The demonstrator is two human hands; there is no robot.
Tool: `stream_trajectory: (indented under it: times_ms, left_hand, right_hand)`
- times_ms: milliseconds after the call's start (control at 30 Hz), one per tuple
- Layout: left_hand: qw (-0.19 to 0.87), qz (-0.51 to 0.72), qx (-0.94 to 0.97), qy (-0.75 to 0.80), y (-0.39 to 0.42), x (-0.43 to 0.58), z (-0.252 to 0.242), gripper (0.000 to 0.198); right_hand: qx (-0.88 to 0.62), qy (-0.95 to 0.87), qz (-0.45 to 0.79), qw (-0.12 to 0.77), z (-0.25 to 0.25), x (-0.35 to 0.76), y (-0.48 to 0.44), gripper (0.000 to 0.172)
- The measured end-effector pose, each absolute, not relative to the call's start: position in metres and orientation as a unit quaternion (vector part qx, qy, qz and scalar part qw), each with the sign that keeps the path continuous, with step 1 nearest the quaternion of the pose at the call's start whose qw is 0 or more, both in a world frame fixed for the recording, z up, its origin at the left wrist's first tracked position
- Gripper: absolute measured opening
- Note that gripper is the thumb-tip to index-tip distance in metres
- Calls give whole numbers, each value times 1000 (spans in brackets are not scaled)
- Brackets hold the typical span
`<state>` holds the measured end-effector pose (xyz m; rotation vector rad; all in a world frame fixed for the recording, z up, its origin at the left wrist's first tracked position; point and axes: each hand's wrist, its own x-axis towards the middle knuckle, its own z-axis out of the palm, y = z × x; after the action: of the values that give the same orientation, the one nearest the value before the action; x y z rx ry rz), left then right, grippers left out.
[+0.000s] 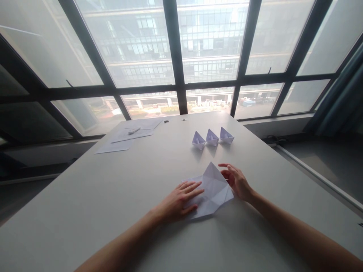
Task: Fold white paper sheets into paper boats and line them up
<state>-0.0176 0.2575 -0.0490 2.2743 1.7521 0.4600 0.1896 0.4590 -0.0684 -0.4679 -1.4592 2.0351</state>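
A creased sheet of white paper (212,189) lies partly folded on the table in front of me, one pointed flap rising at its far side. My left hand (183,198) rests flat on the left part of the sheet with its fingers spread. At the right edge, my right hand (235,181) is beside the raised flap, fingers apart and slightly curled. Some of its fingertips are hidden behind the paper, so I cannot tell whether they touch it. Beyond the sheet, three folded paper boats (212,138) stand in a row.
The white table (113,196) stretches toward a large window with dark frames (178,56). Flat paper sheets (119,145) lie at the far left, with a small whitish object (134,131) on top. Near the far edge is a round cable hole (166,121). A curtain (340,90) hangs at right.
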Motion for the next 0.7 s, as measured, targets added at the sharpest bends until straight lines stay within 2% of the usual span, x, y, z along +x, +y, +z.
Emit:
stream_trajectory:
  times_ms: [67,167,300,400,500,633,700]
  left_hand:
    - [151,215,752,604,256,-18,-50,39]
    - [208,331,695,604,256,-23,-57,28]
    - [289,527,570,559,262,-38,-72,27]
    - [275,604,497,559,266,-43,-77,31]
    - [169,554,549,603,264,-36,-73,37]
    - [86,329,698,630,258,-20,-63,36]
    - [80,227,736,633,256,-15,-62,51]
  right_hand:
    - [-135,-560,769,277,-69,187,452,36]
    - [-79,-636,718,271,-69,185,442,42]
    - [-15,-780,571,255,-64,186,433,43]
    - [24,-868,451,205,-61,187,427,37]
    - [42,-929,337,147,-61,187,422,29]
    - [49,-958,251,131,-64,185,419,30]
    - [51,-963,234,126,-64,186,419,34]
